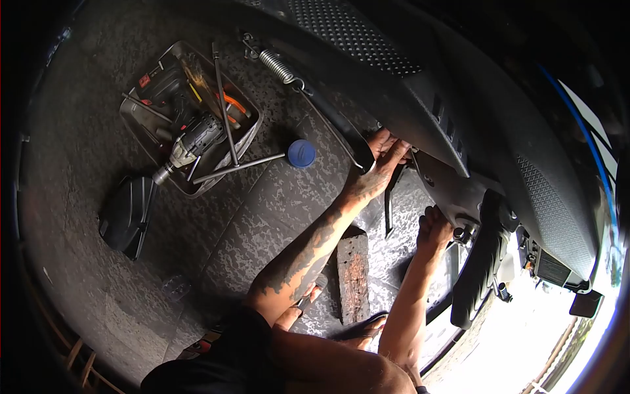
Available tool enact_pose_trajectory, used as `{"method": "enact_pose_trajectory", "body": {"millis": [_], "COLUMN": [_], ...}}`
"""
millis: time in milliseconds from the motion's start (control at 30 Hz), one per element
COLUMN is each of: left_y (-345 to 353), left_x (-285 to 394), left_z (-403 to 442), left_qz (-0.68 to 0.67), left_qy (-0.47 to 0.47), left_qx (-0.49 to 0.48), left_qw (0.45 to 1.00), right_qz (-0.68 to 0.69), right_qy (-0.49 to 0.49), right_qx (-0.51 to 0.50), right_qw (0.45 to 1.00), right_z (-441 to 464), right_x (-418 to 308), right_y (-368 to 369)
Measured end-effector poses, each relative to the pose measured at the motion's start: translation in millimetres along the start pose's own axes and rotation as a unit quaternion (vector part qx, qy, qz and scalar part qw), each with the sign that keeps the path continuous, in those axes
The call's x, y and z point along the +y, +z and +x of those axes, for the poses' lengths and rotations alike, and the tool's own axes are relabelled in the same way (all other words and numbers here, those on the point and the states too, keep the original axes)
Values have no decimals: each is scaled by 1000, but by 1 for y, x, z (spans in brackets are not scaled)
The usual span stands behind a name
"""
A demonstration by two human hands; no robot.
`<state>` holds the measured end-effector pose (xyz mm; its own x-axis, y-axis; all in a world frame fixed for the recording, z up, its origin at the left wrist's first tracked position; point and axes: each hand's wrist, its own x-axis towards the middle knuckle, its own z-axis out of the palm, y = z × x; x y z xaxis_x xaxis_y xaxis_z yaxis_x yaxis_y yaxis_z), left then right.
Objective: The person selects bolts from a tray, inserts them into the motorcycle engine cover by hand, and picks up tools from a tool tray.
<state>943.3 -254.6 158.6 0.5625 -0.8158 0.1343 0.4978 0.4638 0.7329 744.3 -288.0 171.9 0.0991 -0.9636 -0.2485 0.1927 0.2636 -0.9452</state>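
Note:
My left hand [386, 152] is raised to the lower edge of a black scooter's body panel [394, 105]. Its fingers are closed together by the panel edge, and whatever is between them is too small or hidden to name. Beside it runs a dark bar [338, 128] below a coil spring [277, 67]. Lower and to the right, my right hand [435, 228] curls its fingers at the underside of a dark bracket [443, 187], close to a round bolt end [463, 233]. What those fingers grip is hidden. A black ribbed tyre [476, 272] stands to its right.
A plastic bin [252, 139] holds a cordless drill [200, 136], orange-handled pliers [235, 106] and a long T-shaped wrench [226, 111]. Nearby are a blue lid [302, 153] and a black plastic cover [126, 213]. Between my forearms lies a worn block [353, 279], with a sandalled foot [373, 327] below it.

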Motion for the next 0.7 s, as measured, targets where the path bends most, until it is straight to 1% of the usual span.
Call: {"method": "enact_pose_trajectory", "body": {"millis": [33,67,133,167,200,233,267,333,367,433,467,500,533,600,667,700], "left_y": [-3,-7,-9,-7,-4,-2,-3,-5,-3,8,14,14,12,12,10,7], "left_x": [1,1,4,3,1,0,-2,1,1,9,14,18,24,21,8,7], "left_z": [0,0,0,-1,0,-1,-1,0,-1,-4,-7,-7,-6,-7,-3,-2], "left_qz": [19,20,45,43,7,-30,-32,14,13,55,73,71,120,169,-2,1], "left_qy": [-22,-20,-7,-6,-8,-10,-11,-20,-20,59,64,65,56,42,39,43], "left_qx": [-21,-21,-52,-52,-48,-45,-44,-66,-66,-10,18,20,11,-1,-9,-12], "left_qw": [999,999,998,998,999,998,998,998,998,997,995,995,991,985,999,999], "right_qz": [2,-11,-23,-25,-27,-29,-26,-24,-23,-24,-32,-39,-40,5,-2,-6], "right_qy": [0,-11,-22,-25,-29,-29,-36,-44,-36,-29,-23,-18,-19,-22,-17,-16], "right_qx": [-2,0,1,31,60,60,52,44,51,57,37,16,15,22,16,4], "right_qw": [1000,1000,999,999,997,997,998,998,998,998,999,999,999,1000,1000,1000], "right_z": [0,2,-3,-9,-15,-17,-18,-18,-17,-10,-5,-3,-1,-4,-7,-5], "right_x": [1,3,-2,-5,-8,-9,-10,-9,-9,-6,-4,-4,-3,0,0,0], "right_y": [-2,-4,9,15,25,27,28,27,25,17,8,6,5,1,-1,2]}}
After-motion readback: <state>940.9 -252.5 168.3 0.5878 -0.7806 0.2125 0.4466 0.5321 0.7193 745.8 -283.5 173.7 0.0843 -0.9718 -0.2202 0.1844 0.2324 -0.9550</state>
